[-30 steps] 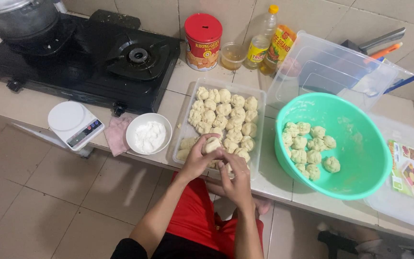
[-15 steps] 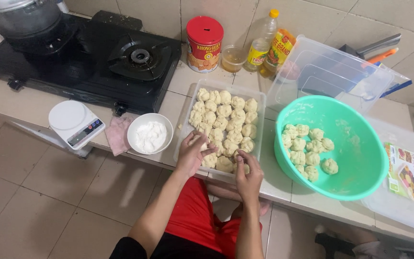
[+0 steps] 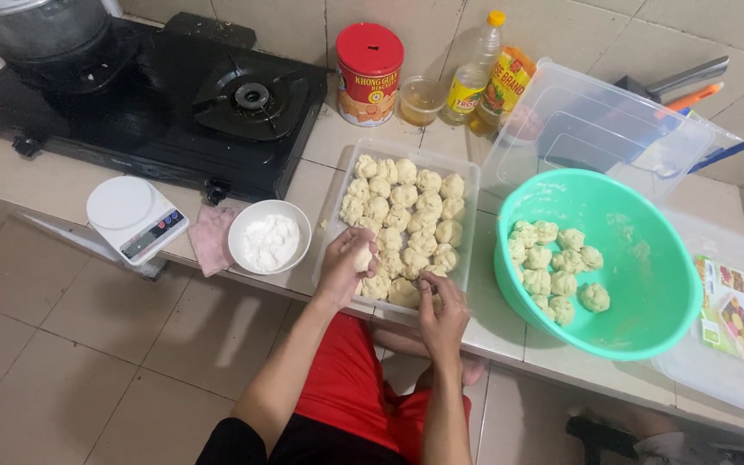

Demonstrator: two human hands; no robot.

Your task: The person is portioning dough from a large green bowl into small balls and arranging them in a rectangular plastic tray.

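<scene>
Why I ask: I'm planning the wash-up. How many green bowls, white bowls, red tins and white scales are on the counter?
Green bowl: 1
White bowl: 1
Red tin: 1
White scale: 1
Total: 4

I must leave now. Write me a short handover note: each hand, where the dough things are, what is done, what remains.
Left hand: closed around one dough piece, at the near left corner of the clear tray.
Right hand: fingers on a dough ball at the tray's near edge, not lifting it.
Done: the tray is almost full of shaped dough balls, in rows.
Left: about a dozen dough portions remain in the green bowl, right of the tray.
Nearby: white bowl of flour and a white scale, left of the tray.
</scene>
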